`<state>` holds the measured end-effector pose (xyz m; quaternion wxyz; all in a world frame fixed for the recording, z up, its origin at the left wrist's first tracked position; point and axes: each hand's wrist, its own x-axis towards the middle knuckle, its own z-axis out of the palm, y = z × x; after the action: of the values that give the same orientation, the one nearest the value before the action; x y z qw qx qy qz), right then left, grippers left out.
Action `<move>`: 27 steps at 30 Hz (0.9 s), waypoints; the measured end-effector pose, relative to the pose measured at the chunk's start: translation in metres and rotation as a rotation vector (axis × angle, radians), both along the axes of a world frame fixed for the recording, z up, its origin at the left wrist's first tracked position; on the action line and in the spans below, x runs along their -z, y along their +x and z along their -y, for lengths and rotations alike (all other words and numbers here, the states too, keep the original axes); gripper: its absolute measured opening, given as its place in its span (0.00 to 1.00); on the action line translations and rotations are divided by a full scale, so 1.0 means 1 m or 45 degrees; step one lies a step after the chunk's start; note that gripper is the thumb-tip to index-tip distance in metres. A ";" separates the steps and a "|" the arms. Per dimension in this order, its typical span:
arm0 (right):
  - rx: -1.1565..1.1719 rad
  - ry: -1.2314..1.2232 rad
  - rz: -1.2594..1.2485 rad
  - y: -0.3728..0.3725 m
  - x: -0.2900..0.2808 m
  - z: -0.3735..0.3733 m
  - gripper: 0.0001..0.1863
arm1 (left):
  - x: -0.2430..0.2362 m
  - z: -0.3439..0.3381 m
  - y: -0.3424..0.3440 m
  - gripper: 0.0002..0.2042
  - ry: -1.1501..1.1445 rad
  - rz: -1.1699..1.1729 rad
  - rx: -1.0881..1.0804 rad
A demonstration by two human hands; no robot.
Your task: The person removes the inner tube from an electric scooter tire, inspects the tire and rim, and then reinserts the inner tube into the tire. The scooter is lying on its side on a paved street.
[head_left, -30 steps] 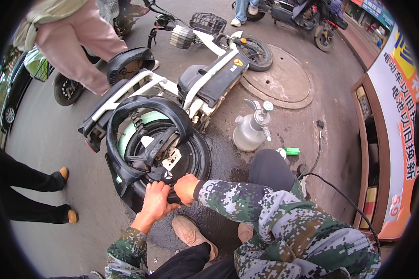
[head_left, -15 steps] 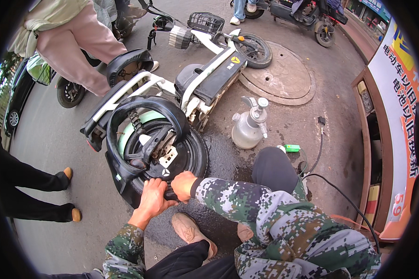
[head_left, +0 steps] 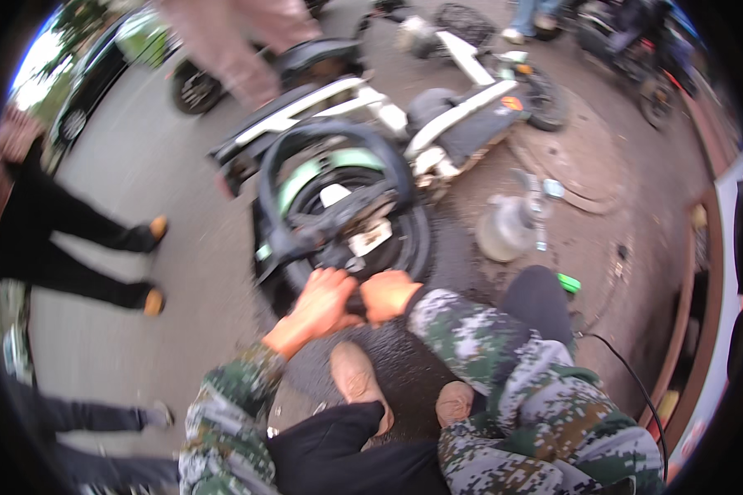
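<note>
A white and black electric scooter (head_left: pixel 462 136) lies on its side on the wet pavement. Its wheel (head_left: pixel 423 243) faces up close to me, and a thick black ring, perhaps a loose tyre (head_left: pixel 400 169), stands tilted over it around the frame arm. At the wheel's near edge, my left hand (head_left: pixel 326 304) is closed with its fingers over the tyre rim. Right beside it, my right hand (head_left: pixel 388 295) is closed in a fist on the same edge. Both sets of fingertips are hidden, and motion blurs the view.
Right of the wheel stands a translucent pump spray bottle (head_left: pixel 505 229). A small green box (head_left: pixel 569 283) and a black hose (head_left: pixel 627 355) lie nearer my right knee. People stand at the left (head_left: pixel 82 239) and behind the scooter. A brown cabinet (head_left: pixel 693 289) borders the right.
The view has swung left, so the scooter, bottle and hands appear farther right, and it is now blurred. Both hands stay at the wheel's near edge. More legs show at lower left.
</note>
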<state>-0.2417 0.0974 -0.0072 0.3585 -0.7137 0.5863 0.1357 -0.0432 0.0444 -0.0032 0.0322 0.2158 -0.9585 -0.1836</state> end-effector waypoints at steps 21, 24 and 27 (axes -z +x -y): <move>-0.114 -0.007 -0.052 0.001 0.002 -0.001 0.25 | -0.018 0.036 0.028 0.33 -0.029 0.137 0.119; -0.170 -0.019 -0.079 0.000 0.009 -0.002 0.26 | -0.005 0.029 0.030 0.31 -0.022 0.069 0.087; -0.230 -0.034 -0.178 -0.008 0.012 -0.001 0.25 | 0.006 0.009 0.022 0.30 -0.113 0.041 -0.032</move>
<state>-0.2493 0.0988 -0.0188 0.2935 -0.7572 0.5449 0.2090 -0.0217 0.0357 -0.0093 0.0287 0.2291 -0.9633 -0.1369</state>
